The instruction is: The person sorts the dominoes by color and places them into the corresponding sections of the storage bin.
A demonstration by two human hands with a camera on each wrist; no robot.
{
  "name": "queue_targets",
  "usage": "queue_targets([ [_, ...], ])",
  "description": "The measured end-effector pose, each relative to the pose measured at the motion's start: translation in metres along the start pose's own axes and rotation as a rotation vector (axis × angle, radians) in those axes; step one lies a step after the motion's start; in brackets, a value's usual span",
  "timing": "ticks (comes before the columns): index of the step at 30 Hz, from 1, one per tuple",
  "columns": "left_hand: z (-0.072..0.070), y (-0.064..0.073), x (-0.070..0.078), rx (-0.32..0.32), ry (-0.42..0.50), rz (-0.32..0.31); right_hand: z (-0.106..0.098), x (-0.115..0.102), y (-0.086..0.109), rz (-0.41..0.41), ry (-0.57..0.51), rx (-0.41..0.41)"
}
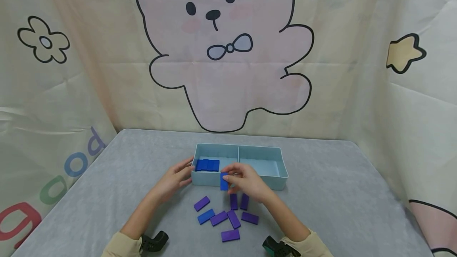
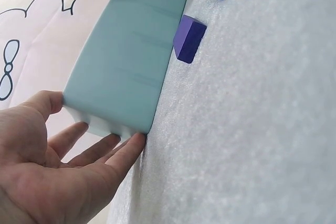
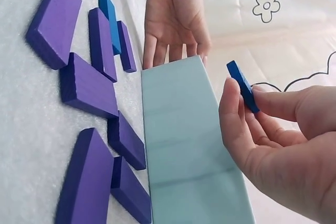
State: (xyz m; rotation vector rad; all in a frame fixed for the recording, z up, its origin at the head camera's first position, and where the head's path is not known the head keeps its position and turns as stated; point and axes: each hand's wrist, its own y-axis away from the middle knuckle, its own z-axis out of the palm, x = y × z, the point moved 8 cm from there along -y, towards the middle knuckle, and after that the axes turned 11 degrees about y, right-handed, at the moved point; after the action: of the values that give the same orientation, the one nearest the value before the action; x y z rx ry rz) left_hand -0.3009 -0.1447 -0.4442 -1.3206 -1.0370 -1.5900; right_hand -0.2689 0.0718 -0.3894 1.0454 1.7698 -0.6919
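A pale teal box (image 1: 264, 180) with two compartments stands on the table. Several blue blocks (image 1: 208, 165) lie side by side in its left compartment. With its fingertips, my left hand (image 1: 175, 178) touches the box's left end; in the left wrist view the fingers (image 2: 123, 158) are spread along that end wall. My right hand (image 1: 246, 179) pinches a blue block (image 1: 223, 181) between thumb and fingers, above the front wall of the box. In the right wrist view this held block (image 3: 242, 86) is tilted and level with the rim.
Several purple blocks (image 1: 230, 235) lie scattered on the grey table (image 1: 321, 193) in front of the box. Among them is one blue block (image 1: 206, 216). A printed curtain (image 1: 339, 90) hangs behind the table. Both wrists carry black straps (image 1: 154, 242).
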Motion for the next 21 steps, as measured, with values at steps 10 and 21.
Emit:
queue_targets([
  [10,0.000,0.001,0.001,-0.016,0.012,0.006,-0.011,0.003,-0.007,0.049,-0.127,0.087],
  [21,0.000,0.001,0.001,-0.014,0.011,0.002,-0.018,-0.004,-0.021,0.049,-0.083,0.139],
])
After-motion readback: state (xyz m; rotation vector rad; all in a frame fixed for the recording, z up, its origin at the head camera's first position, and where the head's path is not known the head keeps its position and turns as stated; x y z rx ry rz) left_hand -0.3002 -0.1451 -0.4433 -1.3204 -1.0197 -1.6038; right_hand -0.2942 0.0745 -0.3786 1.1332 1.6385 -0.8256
